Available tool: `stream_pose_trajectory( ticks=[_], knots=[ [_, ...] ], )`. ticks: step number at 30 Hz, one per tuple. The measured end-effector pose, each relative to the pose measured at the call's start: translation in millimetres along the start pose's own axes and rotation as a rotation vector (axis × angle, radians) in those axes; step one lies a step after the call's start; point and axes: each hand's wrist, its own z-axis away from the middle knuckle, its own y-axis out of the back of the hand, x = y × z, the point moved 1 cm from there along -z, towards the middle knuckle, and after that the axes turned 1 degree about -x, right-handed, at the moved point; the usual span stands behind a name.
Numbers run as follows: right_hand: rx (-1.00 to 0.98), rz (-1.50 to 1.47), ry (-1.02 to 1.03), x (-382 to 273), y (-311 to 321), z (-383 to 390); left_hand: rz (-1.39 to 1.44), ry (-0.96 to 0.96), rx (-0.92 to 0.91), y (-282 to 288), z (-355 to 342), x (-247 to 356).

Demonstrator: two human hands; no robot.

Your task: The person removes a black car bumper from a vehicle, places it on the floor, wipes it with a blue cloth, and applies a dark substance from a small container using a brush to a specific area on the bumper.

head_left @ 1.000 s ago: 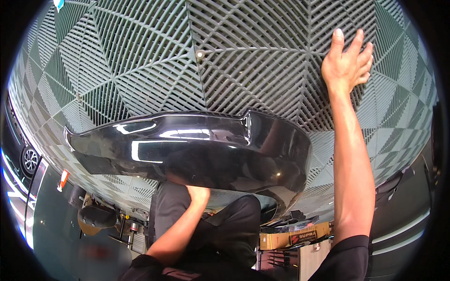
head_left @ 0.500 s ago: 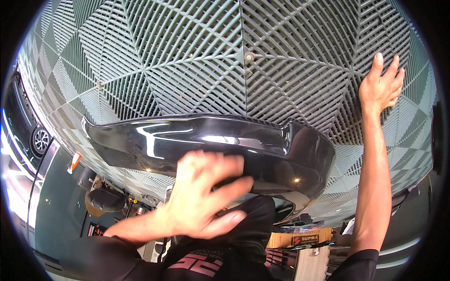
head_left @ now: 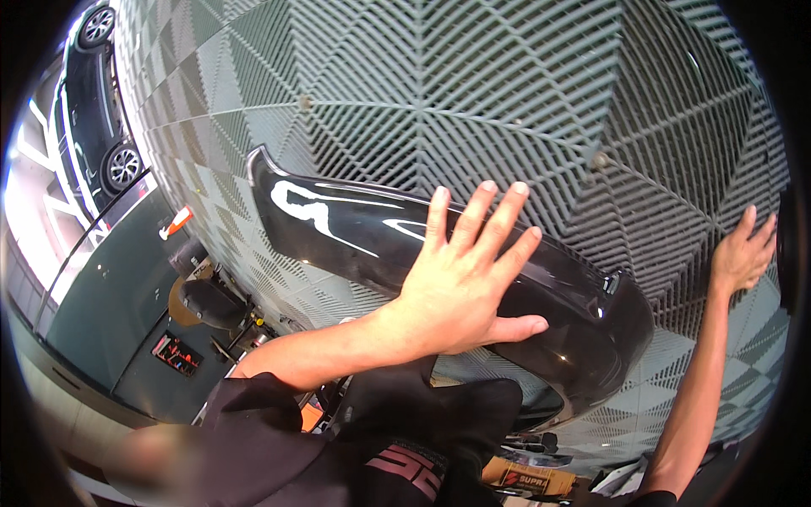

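Observation:
A long, glossy black car body panel [head_left: 397, 245] with a curved, upturned right end lies in front of me on the grey slatted floor. My left hand [head_left: 465, 270] is over its middle, palm down, the fingers straight and spread. Whether the palm touches the glossy surface or hovers just above it, I cannot tell. Far out to the right, beyond the panel's end, my right hand [head_left: 743, 258] is stretched over the floor tiles with its fingers apart. Nothing is in either hand. The hand and forearm hide part of the panel's near edge.
Interlocking grey floor tiles [head_left: 507, 76] surround the panel. On the left are an orange-and-white bottle [head_left: 177, 221], a stool with a dark seat [head_left: 211, 302] and a red-and-black tool tray [head_left: 176, 353]. A dark car [head_left: 89, 110] stands farther off. A cardboard box [head_left: 532, 479] shows at the bottom.
The view has turned, so the panel now slants down to the right. My left hand has reached forward over the panel and spread its fingers. My right hand remains extended and open.

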Motion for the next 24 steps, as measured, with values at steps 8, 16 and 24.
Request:
stream_pose_trajectory(
  ticks=[8, 16, 24],
  knots=[
    [-0.024, 0.028, -0.016, 3, -2, -1, -0.307, 0.4, 0.021, 48, 86, -89],
    [-0.041, 0.073, -0.004, 8, -3, -7, -0.391, 0.602, 0.164, 69, 151, -150],
    [-0.02, 0.102, 0.018, 23, -9, -9, 0.092, 0.635, 0.722, 82, 191, -215]
  ],
)
